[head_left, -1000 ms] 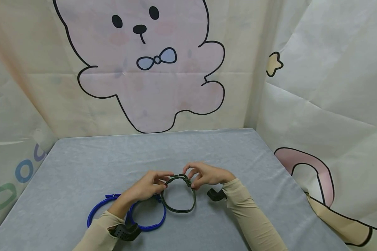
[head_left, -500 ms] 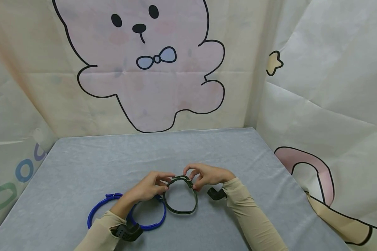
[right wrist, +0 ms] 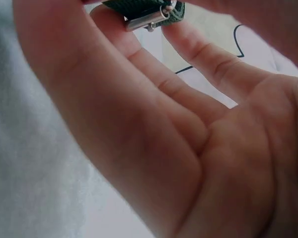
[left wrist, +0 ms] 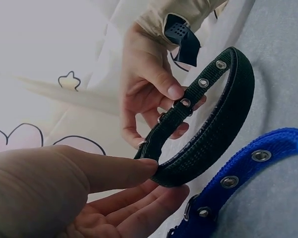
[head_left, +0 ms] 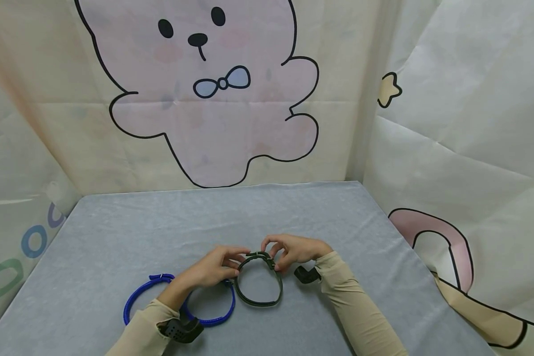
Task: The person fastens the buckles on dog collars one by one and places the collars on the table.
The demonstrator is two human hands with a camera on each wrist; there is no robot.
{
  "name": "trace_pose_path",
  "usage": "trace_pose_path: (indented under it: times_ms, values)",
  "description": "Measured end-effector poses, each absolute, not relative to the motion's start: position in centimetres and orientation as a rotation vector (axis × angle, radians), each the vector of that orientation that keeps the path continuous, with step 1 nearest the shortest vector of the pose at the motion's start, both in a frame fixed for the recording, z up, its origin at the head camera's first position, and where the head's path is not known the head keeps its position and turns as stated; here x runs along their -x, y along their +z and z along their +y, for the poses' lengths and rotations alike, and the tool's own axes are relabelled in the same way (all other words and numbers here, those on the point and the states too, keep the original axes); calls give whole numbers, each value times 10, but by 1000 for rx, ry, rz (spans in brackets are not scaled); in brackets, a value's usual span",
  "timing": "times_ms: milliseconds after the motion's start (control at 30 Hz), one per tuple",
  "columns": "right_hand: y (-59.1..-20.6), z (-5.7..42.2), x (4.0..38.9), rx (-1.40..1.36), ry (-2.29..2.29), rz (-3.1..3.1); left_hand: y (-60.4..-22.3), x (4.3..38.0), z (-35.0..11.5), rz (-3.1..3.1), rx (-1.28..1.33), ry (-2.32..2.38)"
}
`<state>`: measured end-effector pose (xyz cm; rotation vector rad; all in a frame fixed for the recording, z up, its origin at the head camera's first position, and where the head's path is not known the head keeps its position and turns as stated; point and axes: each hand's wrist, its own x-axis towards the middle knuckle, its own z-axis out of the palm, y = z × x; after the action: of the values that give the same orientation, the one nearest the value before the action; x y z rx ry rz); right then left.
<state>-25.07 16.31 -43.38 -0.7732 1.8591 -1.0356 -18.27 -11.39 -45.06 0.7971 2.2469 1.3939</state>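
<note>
A dark green collar (head_left: 259, 303) with metal eyelets and a buckle is fastened into a ring. Its left side is pinched between the thumb and fingers of my left hand (head_left: 211, 267). On the opposite side, by the buckle, my right hand (head_left: 297, 250) grips the strap between thumb and fingertips. In the left wrist view the green collar (left wrist: 233, 111) shows a row of eyelets and a thick padded band. Only the silver buckle (right wrist: 146, 21) and a bit of green strap appear at the top of the right wrist view.
Two blue collars, a nearer-right one (head_left: 215, 322) and a left one (head_left: 135, 295), lie on the grey cloth-covered table (head_left: 169, 217), partly hidden by my left arm. Printed curtains (head_left: 267, 128) stand behind the table and at both sides.
The green collar has shifted slightly right and towards me, both hands moving a little with it. Their hold stays the same, and the blue collars have not moved.
</note>
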Motion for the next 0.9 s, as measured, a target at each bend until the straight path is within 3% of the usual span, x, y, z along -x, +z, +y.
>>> trace_pose_path:
  times_ms: [900]
  values:
    - [-441,161,248,767,-980,1846,-454,178,-109,2278,-811,1309]
